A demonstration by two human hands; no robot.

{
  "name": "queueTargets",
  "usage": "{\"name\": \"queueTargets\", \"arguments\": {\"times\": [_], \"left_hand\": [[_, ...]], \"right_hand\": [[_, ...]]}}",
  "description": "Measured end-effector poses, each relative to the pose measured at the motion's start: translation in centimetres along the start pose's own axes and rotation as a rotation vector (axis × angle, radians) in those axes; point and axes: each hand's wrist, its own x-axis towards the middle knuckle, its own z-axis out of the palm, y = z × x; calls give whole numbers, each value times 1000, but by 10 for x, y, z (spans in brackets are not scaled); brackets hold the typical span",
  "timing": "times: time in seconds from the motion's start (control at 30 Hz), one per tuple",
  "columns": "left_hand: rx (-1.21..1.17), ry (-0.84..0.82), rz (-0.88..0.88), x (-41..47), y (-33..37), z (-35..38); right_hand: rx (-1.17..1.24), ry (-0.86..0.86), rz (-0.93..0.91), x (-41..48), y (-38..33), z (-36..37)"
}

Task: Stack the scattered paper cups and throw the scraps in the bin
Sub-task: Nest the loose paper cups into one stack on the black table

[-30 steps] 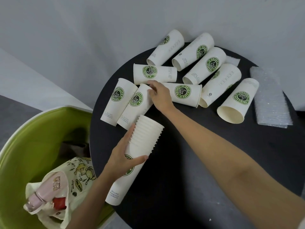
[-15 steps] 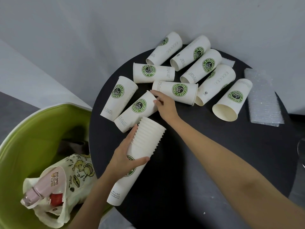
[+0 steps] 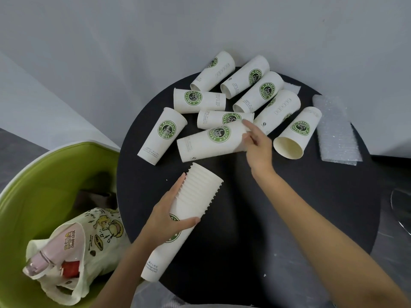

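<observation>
Several white paper cups with green logos lie scattered on their sides across the far half of the round black table (image 3: 289, 218). My left hand (image 3: 165, 215) grips a stack of nested cups (image 3: 184, 214), which lies slanted with its open rims pointing away from me. My right hand (image 3: 255, 144) holds the rim end of one loose cup (image 3: 211, 142), lifted slightly above the cups behind it. Another cup (image 3: 162, 134) lies to its left, and an open-mouthed cup (image 3: 298, 134) lies to the right.
A green bin (image 3: 33, 196) stands left of the table and holds a printed plastic bag (image 3: 89, 238) with rubbish. A sheet of bubble wrap (image 3: 333, 130) lies at the table's right edge, and a smaller scrap (image 3: 291, 88) lies behind the cups. A grey wall rises behind.
My right hand has taken the loose cup by its rim and swung it clockwise, lifting it toward the right. The stack in my left hand has barely moved.
</observation>
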Motion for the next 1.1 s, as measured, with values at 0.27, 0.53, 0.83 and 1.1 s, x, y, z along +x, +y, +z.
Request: {"name": "queueTargets", "arguments": {"times": [0.27, 0.53, 0.83, 1.1], "left_hand": [[15, 38, 3, 0, 4, -4], [22, 21, 55, 4, 12, -4], [13, 33, 55, 10, 17, -8], [-25, 17, 17, 15, 14, -8]], "right_hand": [[-20, 120, -46, 5, -20, -35], [-106, -119, -139, -18, -20, -9], [-125, -457, -79, -62, -19, 20], [-85, -436, -71, -66, -14, 26]]}}
